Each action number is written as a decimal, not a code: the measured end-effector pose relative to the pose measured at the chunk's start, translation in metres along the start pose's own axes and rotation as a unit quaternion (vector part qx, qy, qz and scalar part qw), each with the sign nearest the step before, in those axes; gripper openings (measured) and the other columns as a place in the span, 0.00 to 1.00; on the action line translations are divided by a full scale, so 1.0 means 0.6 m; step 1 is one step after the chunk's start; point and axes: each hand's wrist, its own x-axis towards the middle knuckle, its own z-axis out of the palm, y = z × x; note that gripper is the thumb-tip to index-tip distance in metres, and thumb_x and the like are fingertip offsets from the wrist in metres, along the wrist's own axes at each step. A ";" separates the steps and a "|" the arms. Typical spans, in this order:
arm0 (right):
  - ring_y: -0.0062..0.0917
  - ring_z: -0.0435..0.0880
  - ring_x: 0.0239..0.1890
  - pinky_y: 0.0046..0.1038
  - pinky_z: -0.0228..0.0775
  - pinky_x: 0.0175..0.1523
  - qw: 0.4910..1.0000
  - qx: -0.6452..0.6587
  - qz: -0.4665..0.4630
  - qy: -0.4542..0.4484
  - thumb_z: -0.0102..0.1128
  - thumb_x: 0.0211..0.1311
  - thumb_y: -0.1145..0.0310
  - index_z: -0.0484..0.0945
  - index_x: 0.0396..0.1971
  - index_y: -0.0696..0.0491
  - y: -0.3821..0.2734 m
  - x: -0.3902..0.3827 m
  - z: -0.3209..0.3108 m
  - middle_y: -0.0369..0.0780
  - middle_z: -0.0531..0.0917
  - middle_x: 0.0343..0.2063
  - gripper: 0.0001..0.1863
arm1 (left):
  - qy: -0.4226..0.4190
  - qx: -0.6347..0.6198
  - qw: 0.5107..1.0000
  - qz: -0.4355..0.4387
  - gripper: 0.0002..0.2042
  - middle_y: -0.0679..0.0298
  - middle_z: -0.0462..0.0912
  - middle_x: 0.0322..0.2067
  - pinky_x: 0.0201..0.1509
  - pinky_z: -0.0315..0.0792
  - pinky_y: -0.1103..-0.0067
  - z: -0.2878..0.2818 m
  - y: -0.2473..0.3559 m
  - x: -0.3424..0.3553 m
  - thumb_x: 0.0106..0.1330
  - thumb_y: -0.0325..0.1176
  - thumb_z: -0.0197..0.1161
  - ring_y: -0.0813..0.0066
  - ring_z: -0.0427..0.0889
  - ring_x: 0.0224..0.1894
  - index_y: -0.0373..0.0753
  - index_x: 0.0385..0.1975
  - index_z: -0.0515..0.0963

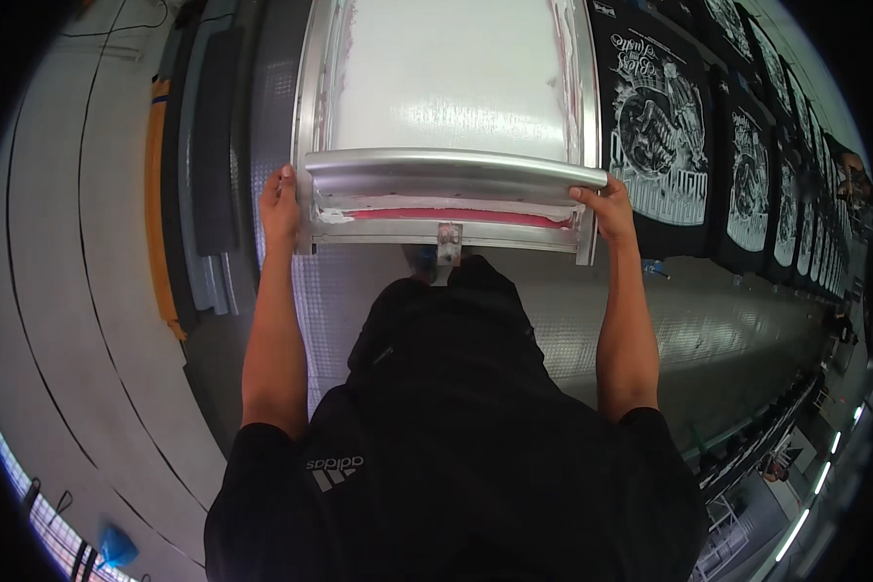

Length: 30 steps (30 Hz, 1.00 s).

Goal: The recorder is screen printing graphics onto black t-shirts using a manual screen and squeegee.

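Observation:
In front of me lies a screen printing frame (592, 97) with metal sides and pale mesh. A long silver squeegee (456, 170) rests across its near end. White ink and a red strip (456, 213) show just below the squeegee. My left hand (279, 206) is closed at the frame's left side, its fingers partly hidden by the edge. On the opposite side my right hand (611, 206) grips the frame's edge, with the thumb laid over it close to the squeegee's right end. A metal clamp (449, 242) sits at the middle of the near edge.
Black printed shirts (660, 126) lie in a long row along the right. Grey boards (213, 155) and a yellow-orange strip (160, 213) stand to the left. A shiny table surface (669, 310) stretches rightward past my right arm. A blue bag (116, 545) shows at lower left.

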 end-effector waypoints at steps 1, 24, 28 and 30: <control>0.20 0.82 0.38 0.24 0.74 0.47 1.000 0.006 0.001 0.002 0.76 0.46 0.77 0.82 0.41 0.59 0.002 0.000 0.004 0.37 0.85 0.35 0.19 | -0.001 0.001 1.000 -0.001 0.22 0.66 0.81 0.38 0.47 0.70 0.81 -0.005 -0.014 0.005 0.73 0.49 0.56 0.81 0.75 0.40 0.33 0.48 0.78; 0.44 0.81 0.36 0.39 0.73 0.42 0.828 -0.543 -0.097 -0.099 0.59 0.43 0.75 0.81 0.36 0.52 -0.115 -0.028 0.095 0.46 0.82 0.29 0.15 | -0.325 0.489 0.729 0.351 0.12 0.57 0.81 0.31 0.43 0.74 0.65 0.055 0.207 0.003 0.50 0.31 0.69 0.55 0.80 0.37 0.41 0.35 0.80; 0.46 0.81 0.34 0.41 0.72 0.40 0.816 -0.550 -0.148 -0.096 0.58 0.45 0.74 0.81 0.35 0.53 -0.176 0.113 0.072 0.47 0.82 0.27 0.13 | -0.284 0.461 0.756 0.366 0.11 0.56 0.81 0.31 0.42 0.73 0.65 0.118 0.285 0.116 0.52 0.32 0.67 0.55 0.80 0.38 0.40 0.35 0.80; 0.46 0.80 0.34 0.41 0.72 0.40 0.807 -0.559 -0.164 -0.091 0.58 0.46 0.74 0.81 0.36 0.53 -0.214 0.216 0.071 0.47 0.82 0.27 0.14 | -0.257 0.452 0.764 0.383 0.11 0.56 0.81 0.32 0.41 0.74 0.66 0.159 0.295 0.197 0.52 0.31 0.67 0.55 0.80 0.38 0.40 0.36 0.80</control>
